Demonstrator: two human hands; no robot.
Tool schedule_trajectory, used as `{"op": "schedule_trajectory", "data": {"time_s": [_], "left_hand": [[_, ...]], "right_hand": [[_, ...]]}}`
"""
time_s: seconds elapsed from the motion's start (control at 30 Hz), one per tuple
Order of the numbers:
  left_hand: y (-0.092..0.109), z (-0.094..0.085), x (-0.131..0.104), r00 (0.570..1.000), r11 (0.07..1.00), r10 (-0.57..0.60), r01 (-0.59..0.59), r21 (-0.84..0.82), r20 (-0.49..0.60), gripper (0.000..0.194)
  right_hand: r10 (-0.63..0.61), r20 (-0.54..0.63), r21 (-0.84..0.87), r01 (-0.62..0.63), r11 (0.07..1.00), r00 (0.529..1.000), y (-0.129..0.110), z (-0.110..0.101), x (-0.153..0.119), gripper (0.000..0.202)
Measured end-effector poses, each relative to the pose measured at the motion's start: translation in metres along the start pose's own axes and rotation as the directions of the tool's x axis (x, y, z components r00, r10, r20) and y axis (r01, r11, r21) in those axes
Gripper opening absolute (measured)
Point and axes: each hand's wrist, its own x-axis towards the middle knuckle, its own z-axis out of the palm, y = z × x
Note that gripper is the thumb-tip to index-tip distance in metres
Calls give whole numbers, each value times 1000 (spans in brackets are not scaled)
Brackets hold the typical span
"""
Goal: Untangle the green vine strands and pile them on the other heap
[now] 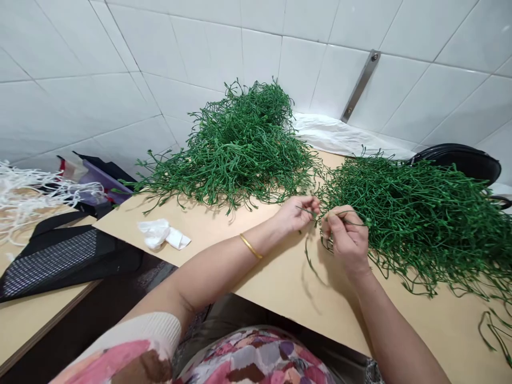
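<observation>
Near the middle of the tan table, my left hand is closed on a thin green strand, whose lower end hangs above the tabletop. Just right of it, my right hand pinches green strand as well, with thumb and index finger pressed together. The two hands almost touch. Behind my left hand rises a tall heap of green strands with small knobbed tips. A second, wider green heap lies right beside my right hand.
A crumpled white tissue lies at the table's left. White strands and a black mesh bag rest on another surface at the far left. White cloth and a black round case sit by the tiled wall.
</observation>
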Motion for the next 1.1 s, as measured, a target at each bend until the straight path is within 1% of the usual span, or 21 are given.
{"op": "schedule_trajectory", "data": {"time_s": [0.03, 0.07, 0.1, 0.13, 0.2, 0.27, 0.37, 0.47, 0.6, 0.73, 0.83, 0.97, 1.1], "left_hand": [[4, -2, 1, 1000, 1000, 8, -8, -15, -10, 27], [8, -4, 3, 1000, 1000, 29, -28, -5, 9, 26], [9, -6, 5, 998, 998, 58, -59, 30, 27, 23], [9, -8, 7, 996, 994, 76, -80, 80, 47, 21], [5, -11, 10, 994, 976, 91, -102, 193, 62, 17], [-1, -13, 12, 994, 958, 91, -106, 266, 66, 16], [-7, -14, 11, 989, 940, 123, -144, 310, 85, 19], [-9, -15, 10, 984, 918, 155, -177, 353, 92, 17], [-11, -17, 11, 965, 896, 209, -254, 365, 158, 14], [-12, -18, 11, 945, 878, 245, -310, 364, 215, 15], [-12, -18, 11, 938, 849, 235, -326, 415, 257, 13], [-12, -19, 11, 935, 808, 188, -322, 494, 301, 12], [-14, -18, 10, 940, 810, 187, -312, 496, 287, 8]], "right_hand": [[13, 54, 48, -16, 999, 998, -3, 2, -1, 17], [26, 87, 87, -33, 996, 996, -5, 2, -1, 17], [41, 88, 112, -51, 992, 995, -5, 2, 0, 16], [58, 56, 124, -65, 990, 997, -4, 0, 1, 16], [110, -67, 125, -101, 987, 992, 1, -6, 7, 14], [184, -162, 128, -164, 978, 970, 9, -14, 13, 13], [294, -195, 181, -261, 948, 936, 17, -21, 19, 15], [366, -134, 177, -341, 923, 921, 20, -22, 20, 17], [451, -16, 164, -443, 882, 892, 19, -18, 17, 22], [519, -17, 238, -501, 832, 854, 21, -16, 17, 26], [557, -11, 306, -528, 793, 830, 22, -16, 19, 29], [563, 36, 354, -537, 766, 826, 24, -17, 20, 30], [536, 32, 378, -506, 775, 844, 25, -17, 20, 26]]}}
